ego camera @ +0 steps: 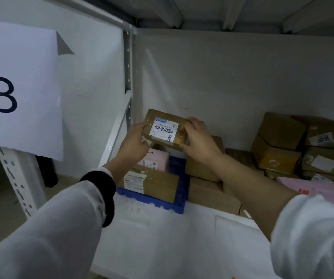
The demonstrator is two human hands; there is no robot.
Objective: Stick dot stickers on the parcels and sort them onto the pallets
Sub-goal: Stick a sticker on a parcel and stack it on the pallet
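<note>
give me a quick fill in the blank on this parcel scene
The left hand and right hand grip a brown parcel whose dot sticker is ____.
The pallet holding the pink parcel is ____.
The paper sign shows the digit ____.
Missing: orange; blue; 3.

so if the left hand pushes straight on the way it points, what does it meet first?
The left hand already grips the brown cardboard parcel with the white barcode label. Beyond it, nothing shows before the white back wall, though depth is unclear.
</note>
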